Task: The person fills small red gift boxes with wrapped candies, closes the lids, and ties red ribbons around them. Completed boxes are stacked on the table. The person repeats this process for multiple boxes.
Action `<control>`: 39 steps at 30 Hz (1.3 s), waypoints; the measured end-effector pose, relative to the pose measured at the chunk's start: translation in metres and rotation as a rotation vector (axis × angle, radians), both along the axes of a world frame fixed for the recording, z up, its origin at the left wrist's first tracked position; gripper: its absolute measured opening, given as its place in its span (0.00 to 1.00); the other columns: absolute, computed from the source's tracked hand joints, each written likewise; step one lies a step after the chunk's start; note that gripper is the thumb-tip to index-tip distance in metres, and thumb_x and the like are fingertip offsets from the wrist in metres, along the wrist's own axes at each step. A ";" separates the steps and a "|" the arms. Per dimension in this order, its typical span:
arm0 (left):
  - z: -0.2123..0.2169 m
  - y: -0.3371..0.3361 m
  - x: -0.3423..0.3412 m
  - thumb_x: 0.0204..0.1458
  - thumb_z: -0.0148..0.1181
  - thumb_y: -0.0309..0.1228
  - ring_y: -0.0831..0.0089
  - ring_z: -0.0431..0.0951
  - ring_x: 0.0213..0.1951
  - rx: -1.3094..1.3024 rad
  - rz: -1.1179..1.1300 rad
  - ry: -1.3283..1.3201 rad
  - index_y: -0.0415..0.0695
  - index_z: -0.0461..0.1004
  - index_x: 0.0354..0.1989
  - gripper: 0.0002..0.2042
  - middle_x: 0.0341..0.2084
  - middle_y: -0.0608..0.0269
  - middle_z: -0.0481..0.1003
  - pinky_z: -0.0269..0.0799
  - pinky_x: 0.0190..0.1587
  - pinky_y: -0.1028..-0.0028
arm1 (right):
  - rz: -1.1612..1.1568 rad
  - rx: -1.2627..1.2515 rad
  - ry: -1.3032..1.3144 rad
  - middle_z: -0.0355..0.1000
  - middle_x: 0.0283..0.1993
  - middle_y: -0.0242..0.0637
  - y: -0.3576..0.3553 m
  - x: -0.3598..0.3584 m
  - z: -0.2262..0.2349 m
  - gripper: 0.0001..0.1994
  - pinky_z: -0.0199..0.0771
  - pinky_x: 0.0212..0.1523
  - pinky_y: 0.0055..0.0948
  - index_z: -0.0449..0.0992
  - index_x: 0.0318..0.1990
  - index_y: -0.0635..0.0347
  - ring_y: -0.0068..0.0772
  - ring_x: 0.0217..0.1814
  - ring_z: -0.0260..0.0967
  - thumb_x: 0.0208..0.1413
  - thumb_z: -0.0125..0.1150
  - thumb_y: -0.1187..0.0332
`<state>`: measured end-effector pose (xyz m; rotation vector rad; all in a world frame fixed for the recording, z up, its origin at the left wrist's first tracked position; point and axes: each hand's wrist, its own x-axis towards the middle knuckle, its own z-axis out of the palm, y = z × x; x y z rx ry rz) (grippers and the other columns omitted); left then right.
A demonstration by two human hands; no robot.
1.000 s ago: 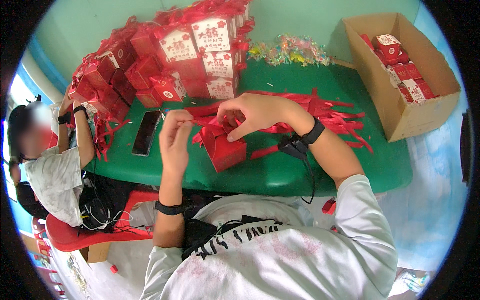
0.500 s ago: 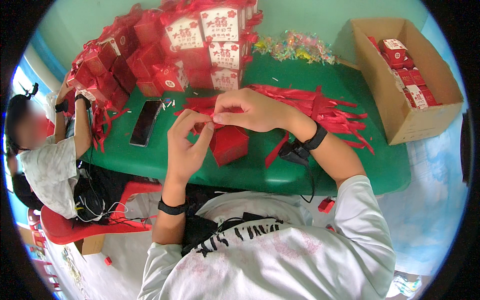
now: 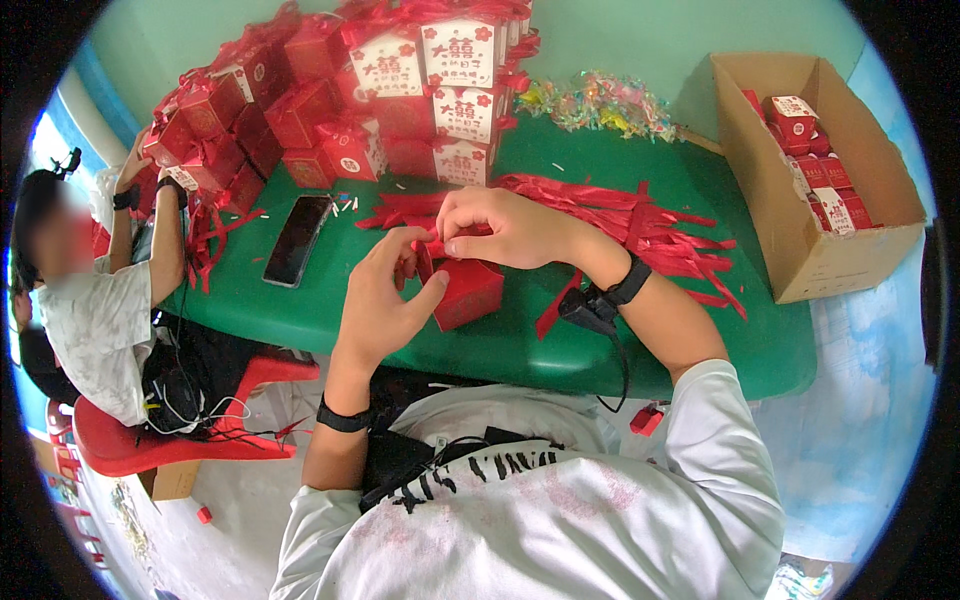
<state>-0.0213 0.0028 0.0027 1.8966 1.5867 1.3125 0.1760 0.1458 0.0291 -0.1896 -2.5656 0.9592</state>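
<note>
A small red gift box (image 3: 472,297) sits near the front edge of the green table, between my hands. My left hand (image 3: 382,308) is at the box's left side, its thumb apart from its curled fingers; I see nothing gripped in it. Over the top of the box, my right hand (image 3: 515,230) pinches what looks like a red ribbon, mostly hidden by the fingers. Behind my hands lies a spread bundle of red ribbons (image 3: 665,232). One loose ribbon end (image 3: 553,312) lies to the right of the box.
Finished red and white gift boxes (image 3: 462,115) stand stacked at the back left. A dark phone (image 3: 298,240) lies left of my hands. At the right is a cardboard carton (image 3: 835,265) holding red boxes. Shiny coloured packets (image 3: 605,105) lie behind. A co-worker (image 3: 95,330) sits at left.
My left thumb and fingers have moved apart from their pinch. My right hand stays over the box, fingers still closed. The view has shifted slightly.
</note>
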 end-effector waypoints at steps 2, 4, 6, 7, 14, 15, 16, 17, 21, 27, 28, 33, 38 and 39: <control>-0.001 0.000 0.000 0.50 0.72 0.29 0.70 0.71 0.29 0.027 -0.010 -0.029 0.41 0.76 0.53 0.21 0.26 0.61 0.71 0.71 0.35 0.69 | 0.004 0.003 0.006 0.74 0.49 0.39 0.000 -0.002 -0.003 0.11 0.72 0.57 0.38 0.79 0.41 0.63 0.37 0.53 0.72 0.67 0.64 0.64; -0.001 0.000 0.001 0.50 0.72 0.29 0.70 0.71 0.29 0.035 -0.025 -0.026 0.41 0.76 0.52 0.20 0.26 0.61 0.71 0.71 0.35 0.69 | 0.007 0.026 0.008 0.75 0.50 0.39 0.000 -0.003 -0.006 0.11 0.72 0.58 0.38 0.79 0.41 0.63 0.38 0.53 0.72 0.67 0.64 0.63; 0.000 0.000 0.001 0.50 0.72 0.29 0.69 0.71 0.29 0.041 -0.034 -0.015 0.41 0.76 0.52 0.20 0.25 0.61 0.71 0.71 0.35 0.69 | 0.010 0.074 0.006 0.75 0.50 0.40 -0.002 -0.004 -0.007 0.11 0.72 0.58 0.39 0.79 0.42 0.63 0.40 0.54 0.73 0.67 0.64 0.63; 0.001 -0.001 0.000 0.50 0.72 0.28 0.69 0.71 0.29 0.044 -0.036 -0.006 0.40 0.76 0.52 0.20 0.25 0.61 0.71 0.71 0.35 0.69 | 0.007 0.062 0.023 0.76 0.49 0.43 -0.003 -0.005 -0.007 0.12 0.73 0.58 0.40 0.80 0.42 0.64 0.43 0.53 0.74 0.66 0.65 0.62; 0.000 0.000 -0.002 0.50 0.70 0.26 0.68 0.75 0.31 0.087 -0.062 0.000 0.39 0.75 0.52 0.20 0.26 0.59 0.74 0.73 0.38 0.69 | 0.017 -0.022 0.022 0.77 0.48 0.42 -0.003 -0.007 -0.007 0.12 0.74 0.57 0.40 0.80 0.43 0.64 0.43 0.53 0.74 0.67 0.64 0.61; -0.001 0.000 -0.003 0.50 0.70 0.26 0.68 0.75 0.31 0.080 -0.056 -0.025 0.39 0.75 0.52 0.20 0.27 0.59 0.74 0.73 0.38 0.69 | 0.025 -0.041 0.008 0.76 0.49 0.40 -0.002 -0.006 -0.009 0.12 0.72 0.58 0.39 0.79 0.44 0.63 0.40 0.54 0.73 0.68 0.64 0.61; -0.005 0.001 -0.005 0.50 0.69 0.25 0.67 0.76 0.32 0.074 -0.050 -0.050 0.39 0.75 0.53 0.20 0.27 0.58 0.75 0.73 0.39 0.69 | 0.026 -0.043 0.030 0.77 0.48 0.42 -0.001 -0.007 -0.010 0.13 0.74 0.57 0.39 0.80 0.44 0.64 0.41 0.53 0.75 0.67 0.64 0.61; -0.006 0.002 -0.006 0.50 0.69 0.25 0.67 0.77 0.32 0.068 -0.044 -0.075 0.39 0.75 0.53 0.20 0.28 0.58 0.76 0.73 0.40 0.68 | 0.026 -0.045 0.052 0.78 0.46 0.44 -0.001 -0.008 -0.011 0.13 0.75 0.55 0.40 0.81 0.44 0.65 0.43 0.51 0.76 0.67 0.64 0.61; -0.005 0.001 -0.006 0.50 0.69 0.25 0.66 0.78 0.33 0.080 -0.060 -0.041 0.40 0.74 0.54 0.21 0.28 0.58 0.77 0.73 0.42 0.67 | -0.004 -0.042 0.103 0.78 0.44 0.46 -0.008 -0.011 -0.010 0.13 0.76 0.54 0.39 0.82 0.44 0.66 0.44 0.50 0.77 0.66 0.65 0.62; -0.003 0.001 -0.005 0.50 0.69 0.25 0.66 0.78 0.33 0.077 -0.057 -0.034 0.40 0.74 0.54 0.21 0.29 0.57 0.77 0.73 0.42 0.67 | -0.013 -0.103 0.117 0.77 0.44 0.44 -0.008 -0.012 -0.014 0.13 0.76 0.54 0.38 0.82 0.44 0.65 0.41 0.50 0.77 0.66 0.65 0.61; -0.003 0.001 -0.004 0.50 0.68 0.25 0.66 0.78 0.33 0.077 -0.054 -0.040 0.40 0.74 0.54 0.21 0.29 0.57 0.77 0.73 0.42 0.67 | -0.010 -0.110 0.117 0.77 0.44 0.44 -0.007 -0.012 -0.014 0.13 0.76 0.54 0.38 0.82 0.44 0.65 0.41 0.50 0.77 0.66 0.65 0.61; -0.005 0.001 -0.006 0.50 0.68 0.25 0.66 0.78 0.34 0.077 -0.042 -0.039 0.39 0.74 0.54 0.21 0.30 0.56 0.77 0.73 0.42 0.67 | 0.001 -0.169 0.113 0.77 0.45 0.44 -0.007 -0.012 -0.017 0.13 0.76 0.54 0.37 0.82 0.44 0.65 0.39 0.50 0.77 0.67 0.65 0.61; -0.007 0.001 -0.008 0.50 0.68 0.25 0.66 0.78 0.34 0.074 -0.044 -0.043 0.40 0.75 0.54 0.21 0.30 0.56 0.77 0.73 0.42 0.68 | -0.001 -0.148 0.124 0.78 0.44 0.44 -0.007 -0.015 -0.021 0.13 0.76 0.53 0.37 0.82 0.44 0.64 0.39 0.49 0.77 0.66 0.66 0.61; -0.006 0.001 -0.007 0.50 0.68 0.25 0.66 0.78 0.34 0.077 -0.044 -0.035 0.40 0.75 0.54 0.21 0.30 0.56 0.77 0.73 0.42 0.68 | -0.011 -0.145 0.122 0.78 0.44 0.44 -0.008 -0.015 -0.021 0.13 0.76 0.53 0.38 0.82 0.44 0.64 0.40 0.49 0.77 0.66 0.66 0.61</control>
